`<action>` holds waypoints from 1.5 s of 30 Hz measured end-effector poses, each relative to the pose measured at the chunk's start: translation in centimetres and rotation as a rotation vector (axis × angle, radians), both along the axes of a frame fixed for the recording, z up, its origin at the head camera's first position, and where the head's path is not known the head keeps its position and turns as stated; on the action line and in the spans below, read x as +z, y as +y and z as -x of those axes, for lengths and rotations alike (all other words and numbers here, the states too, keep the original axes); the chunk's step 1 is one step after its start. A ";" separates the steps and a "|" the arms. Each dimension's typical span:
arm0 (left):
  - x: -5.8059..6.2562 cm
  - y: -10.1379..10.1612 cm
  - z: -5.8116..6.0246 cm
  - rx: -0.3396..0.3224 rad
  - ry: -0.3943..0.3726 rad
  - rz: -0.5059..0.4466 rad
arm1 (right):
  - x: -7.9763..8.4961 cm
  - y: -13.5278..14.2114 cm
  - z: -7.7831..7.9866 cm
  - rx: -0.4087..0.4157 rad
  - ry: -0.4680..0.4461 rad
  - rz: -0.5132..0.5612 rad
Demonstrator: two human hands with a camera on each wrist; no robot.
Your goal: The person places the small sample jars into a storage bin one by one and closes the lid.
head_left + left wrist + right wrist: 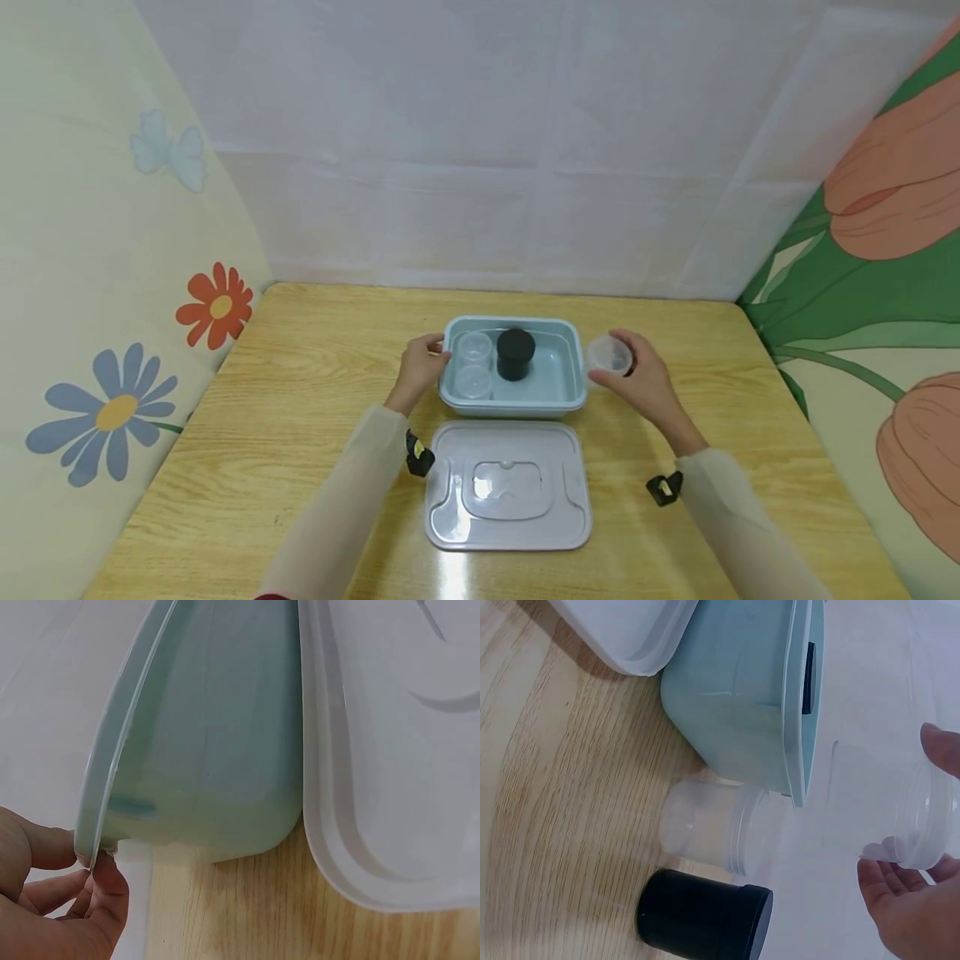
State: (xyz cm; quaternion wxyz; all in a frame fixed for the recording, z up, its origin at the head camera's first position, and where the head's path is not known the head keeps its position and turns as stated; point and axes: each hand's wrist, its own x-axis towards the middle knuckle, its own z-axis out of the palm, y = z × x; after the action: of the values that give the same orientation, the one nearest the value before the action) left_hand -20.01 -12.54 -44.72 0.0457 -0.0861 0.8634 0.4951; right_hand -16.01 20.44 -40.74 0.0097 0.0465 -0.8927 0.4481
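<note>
A light blue plastic box (551,408) stands on the table, with two clear plastic jars (474,382) along its left side and a black jar (515,354) near its middle. My left hand (422,367) pinches the box's left rim between thumb and fingers, as the left wrist view shows. Just off the box's right side, my right hand (643,379) grips another clear jar (877,802) round its side, raised above the table. Below it, the right wrist view has one more clear jar (709,825) and a second black jar (701,915) standing on the table beside the box.
A pale grey lid (510,529) lies flat on the wooden table (330,333) in front of the box. Behind the table hangs a white cloth (450,192), and flower-printed cloths (120,275) flank it on both sides.
</note>
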 end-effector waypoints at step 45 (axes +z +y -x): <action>0.3 0.2 -0.3 0.011 0.044 0.017 | -2.2 -6.9 0.9 0.125 -0.050 0.051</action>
State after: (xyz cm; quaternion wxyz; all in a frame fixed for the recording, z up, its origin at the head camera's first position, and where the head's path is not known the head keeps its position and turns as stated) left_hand -19.71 -12.32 -44.46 0.0235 -0.0802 0.8680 0.4895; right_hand -16.87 13.59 -42.93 -0.0394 0.0907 -0.8763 0.4716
